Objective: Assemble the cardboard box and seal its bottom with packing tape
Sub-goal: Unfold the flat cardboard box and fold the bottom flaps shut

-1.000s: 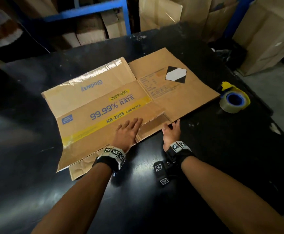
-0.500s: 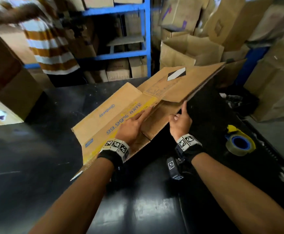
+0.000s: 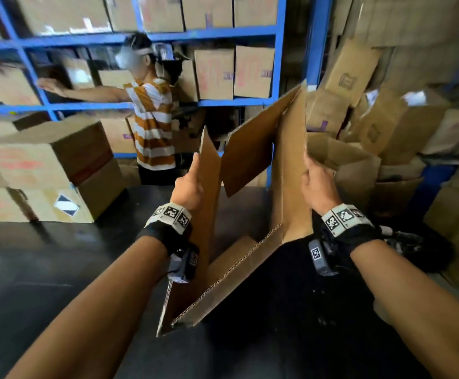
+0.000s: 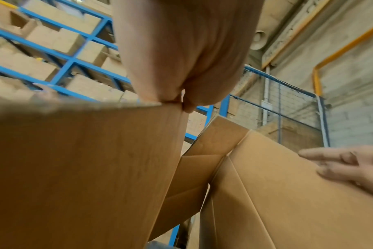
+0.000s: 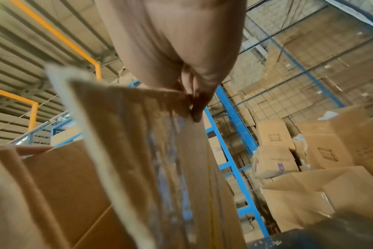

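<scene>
The brown cardboard box (image 3: 250, 160) stands upright on the black table (image 3: 45, 269), partly spread into a tube with its open end toward me. My left hand (image 3: 188, 187) grips the edge of the left wall (image 4: 85, 160). My right hand (image 3: 319, 184) grips the edge of the right wall (image 3: 291, 173), with its fingers (image 4: 339, 161) lying flat on the inner face. Loose flaps (image 3: 239, 272) hang at the near bottom. In the right wrist view the right hand (image 5: 194, 104) pinches the panel edge (image 5: 138, 151). No tape roll is in sight.
A person in an orange and white striped shirt (image 3: 151, 127) reaches into blue shelving (image 3: 140, 36) full of cartons behind the table. Stacked boxes (image 3: 50, 170) sit at the table's left. A heap of empty cartons (image 3: 386, 132) fills the right.
The flat box has been lifted off the table and stood upright. Both hands moved from pressing on it to gripping opposite walls, pulling them apart. The tape roll has left the view.
</scene>
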